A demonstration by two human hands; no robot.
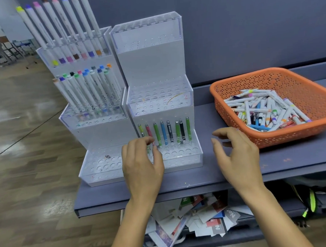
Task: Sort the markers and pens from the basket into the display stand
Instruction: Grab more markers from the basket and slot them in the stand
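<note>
Markers (267,108) lie jumbled in basket (291,135), up-right of both hands, axes mixed. Right hand (237,157) nearer, fingers spread, empty. Left hand (141,162) curled at pens (163,132) in stand (151,63); can't tell if gripping.

grey-blue shelf (199,180) set against a dark grey-blue wall panel (228,25); beneath the shelf, a loose heap of printed cards and papers (201,221) in white, red, blue and green, and to its right a black bag (311,198) with neon-green trim. wood-pattern floor (28,168) at left, glossy with reflections; blurred chairs and desks (7,48) far upper left.
</note>
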